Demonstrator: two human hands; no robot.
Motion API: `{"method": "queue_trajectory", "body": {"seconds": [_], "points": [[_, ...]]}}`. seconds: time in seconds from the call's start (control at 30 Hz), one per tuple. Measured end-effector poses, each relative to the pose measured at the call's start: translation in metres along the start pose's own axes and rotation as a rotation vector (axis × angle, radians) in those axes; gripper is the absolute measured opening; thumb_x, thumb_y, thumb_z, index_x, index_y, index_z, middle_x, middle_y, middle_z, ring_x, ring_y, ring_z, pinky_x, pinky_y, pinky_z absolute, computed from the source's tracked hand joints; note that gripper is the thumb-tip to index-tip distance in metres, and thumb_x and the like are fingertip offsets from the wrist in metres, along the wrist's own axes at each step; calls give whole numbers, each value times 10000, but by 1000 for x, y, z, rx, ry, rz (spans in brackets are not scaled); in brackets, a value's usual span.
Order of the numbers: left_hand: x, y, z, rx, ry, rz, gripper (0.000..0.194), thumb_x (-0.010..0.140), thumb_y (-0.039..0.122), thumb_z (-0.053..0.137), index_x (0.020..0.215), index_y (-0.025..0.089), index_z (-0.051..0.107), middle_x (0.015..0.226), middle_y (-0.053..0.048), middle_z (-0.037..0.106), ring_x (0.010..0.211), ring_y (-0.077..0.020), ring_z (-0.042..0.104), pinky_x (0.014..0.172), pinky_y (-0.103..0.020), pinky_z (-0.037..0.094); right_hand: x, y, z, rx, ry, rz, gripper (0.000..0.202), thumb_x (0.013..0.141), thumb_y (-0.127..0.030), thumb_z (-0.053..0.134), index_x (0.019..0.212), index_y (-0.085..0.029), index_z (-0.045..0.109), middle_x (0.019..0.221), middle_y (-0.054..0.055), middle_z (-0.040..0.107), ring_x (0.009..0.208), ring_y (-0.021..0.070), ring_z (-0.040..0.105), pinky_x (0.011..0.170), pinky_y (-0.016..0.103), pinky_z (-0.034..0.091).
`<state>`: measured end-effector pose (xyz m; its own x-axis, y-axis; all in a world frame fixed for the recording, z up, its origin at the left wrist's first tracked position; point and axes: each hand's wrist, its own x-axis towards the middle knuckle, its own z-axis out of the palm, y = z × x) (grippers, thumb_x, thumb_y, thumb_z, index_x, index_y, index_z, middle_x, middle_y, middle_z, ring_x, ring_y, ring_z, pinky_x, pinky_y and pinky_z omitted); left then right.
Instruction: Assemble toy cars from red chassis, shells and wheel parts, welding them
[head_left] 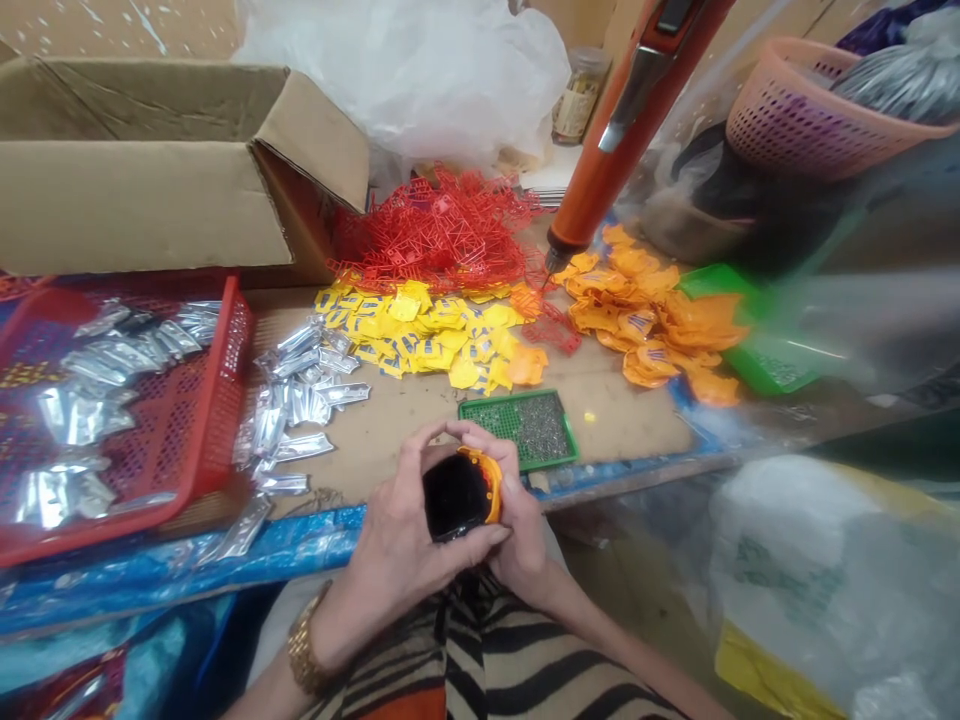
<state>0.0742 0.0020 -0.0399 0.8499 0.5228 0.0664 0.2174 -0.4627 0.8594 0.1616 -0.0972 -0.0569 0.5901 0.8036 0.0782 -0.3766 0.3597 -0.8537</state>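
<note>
Near the table's front edge, my left hand point(405, 525) is wrapped round a dark, squarish plastic part point(454, 497), its thumb along the lower side. My right hand point(523, 535) grips an orange plastic piece point(491, 480) that sits against the right side of the dark part. What the dark part is I cannot make out. Just beyond the hands lies a small green tray point(472, 411) of tiny screws point(544, 425). Above the table hangs an orange electric screwdriver point(600, 160), its tip pointing down. Neither hand touches it.
Yellow pieces point(427, 325), a red plastic lattice heap point(450, 230) and orange pieces point(645, 310) cover the table's back. Silver strips point(300, 390) lie left, beside a red basket point(225, 400) holding more. A cardboard box point(135, 205) stands behind; a pink basket point(795, 120) is back right.
</note>
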Motion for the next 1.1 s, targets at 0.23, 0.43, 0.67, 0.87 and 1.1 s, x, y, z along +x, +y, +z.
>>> {"method": "queue_trajectory", "body": {"seconds": [0.23,0.43,0.67,0.87,1.1], "points": [[2,7,0,14,49,8,844,663,326,780,1384,259,346,1195,-66,678,1081,-235,662,919,-427,553,0,2,-1,-101,-16,-51,377,1028,-310,249,1261,-294,544,1454,20,402,1341,164,421,1095,330,412],[3,6,1,102,134,90,719,681,313,735,1325,114,485,1195,-161,687,1053,-263,686,913,-426,577,2,4,-6,-275,-30,-94,421,1038,-282,205,1323,-303,514,1441,7,377,1379,144,358,1139,288,364],[2,4,-2,106,208,197,567,725,301,695,1209,22,603,1142,-208,710,1030,-256,702,917,-368,582,-4,-8,-4,-620,-71,-103,463,1047,-361,155,1480,-303,306,1502,29,263,1436,172,256,1208,340,269],[1,5,-2,79,223,189,571,674,288,727,1166,19,621,1094,-208,724,984,-276,714,903,-394,590,2,6,-14,-608,185,-195,443,1032,-350,191,1352,-289,491,1427,42,385,1353,215,377,1172,435,310],[-4,-15,-21,-591,119,-202,570,696,402,771,1208,200,620,1133,-102,715,920,-274,708,806,-373,596,14,10,-35,-566,315,-263,380,989,-307,289,1144,-233,628,1288,68,522,1261,230,463,1121,472,335]]}}
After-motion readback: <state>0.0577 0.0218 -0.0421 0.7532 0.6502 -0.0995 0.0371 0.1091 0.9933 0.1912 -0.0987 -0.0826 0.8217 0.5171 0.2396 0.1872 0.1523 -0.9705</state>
